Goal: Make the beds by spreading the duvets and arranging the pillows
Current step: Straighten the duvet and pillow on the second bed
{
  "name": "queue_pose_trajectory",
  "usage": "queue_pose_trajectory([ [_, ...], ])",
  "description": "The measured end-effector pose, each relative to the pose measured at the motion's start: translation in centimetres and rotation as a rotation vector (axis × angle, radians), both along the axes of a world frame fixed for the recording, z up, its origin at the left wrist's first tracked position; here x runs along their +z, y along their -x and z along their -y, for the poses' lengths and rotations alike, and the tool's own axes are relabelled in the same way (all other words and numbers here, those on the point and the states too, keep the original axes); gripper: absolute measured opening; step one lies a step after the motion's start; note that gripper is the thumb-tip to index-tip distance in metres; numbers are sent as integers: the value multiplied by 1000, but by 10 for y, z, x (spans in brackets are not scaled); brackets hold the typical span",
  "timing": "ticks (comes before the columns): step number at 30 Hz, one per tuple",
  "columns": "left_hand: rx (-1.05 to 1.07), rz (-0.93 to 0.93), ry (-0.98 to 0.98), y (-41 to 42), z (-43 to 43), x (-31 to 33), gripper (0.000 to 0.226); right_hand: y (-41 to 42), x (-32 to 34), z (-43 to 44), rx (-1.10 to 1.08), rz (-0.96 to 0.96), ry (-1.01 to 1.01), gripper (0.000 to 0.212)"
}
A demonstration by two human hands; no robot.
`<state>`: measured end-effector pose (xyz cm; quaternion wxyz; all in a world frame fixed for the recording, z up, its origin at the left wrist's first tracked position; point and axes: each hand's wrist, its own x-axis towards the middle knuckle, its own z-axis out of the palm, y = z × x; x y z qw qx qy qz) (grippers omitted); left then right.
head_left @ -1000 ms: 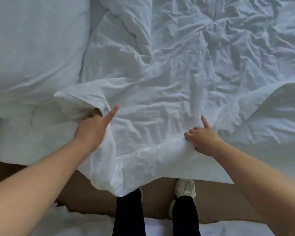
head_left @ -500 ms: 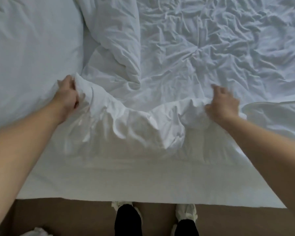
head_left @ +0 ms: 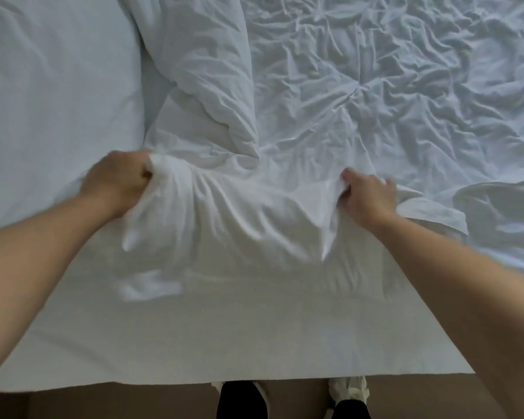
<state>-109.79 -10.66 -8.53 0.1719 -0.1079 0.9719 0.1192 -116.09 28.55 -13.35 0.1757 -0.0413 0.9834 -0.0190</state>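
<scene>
White duvet: lay crumpled from twelve to three o'clock, its near edge bunched between both hands; a thick fold ran down from twelve o'clock toward the centre.
Left hand: at nine o'clock, fingers curled tight round a fistful of the duvet's edge.
Right hand: at three o'clock, fingers curled into a thinner fold of the same edge; blur hid how deep the hold went.
Pillow: smooth white bulk at ten o'clock, just beside the left hand, touching the duvet.
Sheet: bare from the hands down to six o'clock, ending above brown floor and shoes.
Step, as judged: spreading the duvet, which looked far from flat.
Risk one: the right hand's slim hold could slip under a hard tug, and the edge would land crooked.
Risk two: unequal pulls would set the duvet askew.
Risk three: the fold at twelve o'clock could end up doubled underneath if the edge were drawn over without a shake.
Risk four: a pull toward nine o'clock could drag cloth over the pillow.
Writing: none could be read; no brand or label showed.
</scene>
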Motion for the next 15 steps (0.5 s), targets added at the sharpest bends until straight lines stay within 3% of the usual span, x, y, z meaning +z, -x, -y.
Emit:
queue_pose_trajectory([
  [1, 188, -43, 5, 6, 14, 5, 40, 18, 10, 2, -120, -65, 21, 17],
  [3, 409, 61, 114, 20, 40, 7, 36, 52, 30, 6, -288, -154, 49, 21],
  [5, 358, 261, 151, 34, 51, 1, 39, 71, 43, 17, -298, -184, 64, 29],
  [7, 247, 339, 100, 39, 46, -9, 41, 65, 46, 38, -190, -128, 56, 48],
  [9, 174, 322, 56, 40, 38, -23, 40, 44, 42, 62, -64, -47, 105, 62],
  [12, 234, 286, -13, 39, 29, -27, 39, 7, 24, 88, 90, 196, 171, 74],
  [15, 266, 257, -70, 36, 29, -19, 41, 0, 12, 106, 70, 277, 229, 81],
])
